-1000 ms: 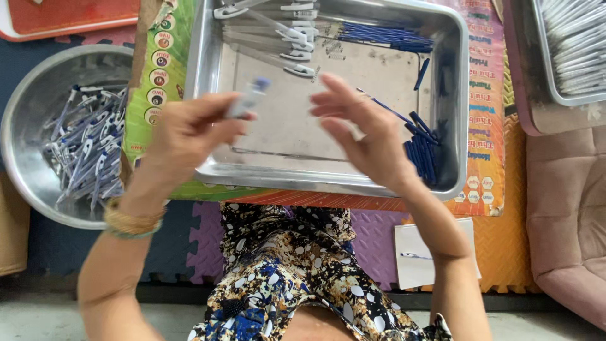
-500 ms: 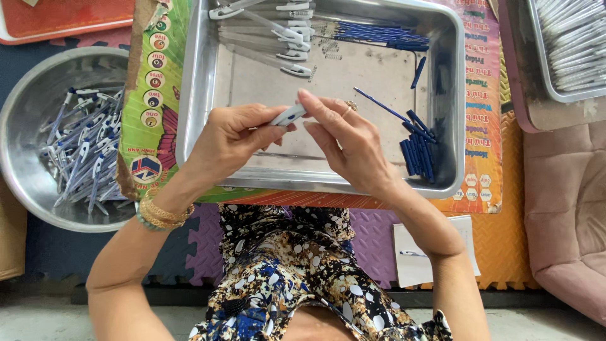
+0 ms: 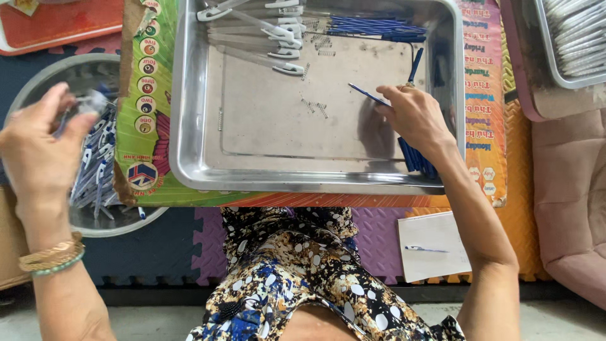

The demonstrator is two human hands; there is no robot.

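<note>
My hands have parted since half a second ago: my left hand (image 3: 39, 142) has swung out over the bowl (image 3: 38, 88), its grip pinching what looks like a blurred pen (image 3: 95, 101). My right hand (image 3: 413, 117) now sits in the tray (image 3: 189, 126), pinching a blue refill (image 3: 366, 95).

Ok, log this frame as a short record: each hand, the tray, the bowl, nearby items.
left hand: over the bowl, fingers around a pen
right hand: in the tray, pinching a blue refill
tray: steel; white barrels at top left, blue refills along the top and right, small springs scattered
bowl: round, metal, piled with pens
nearby: second tray at far right, paper on foam mat
</note>
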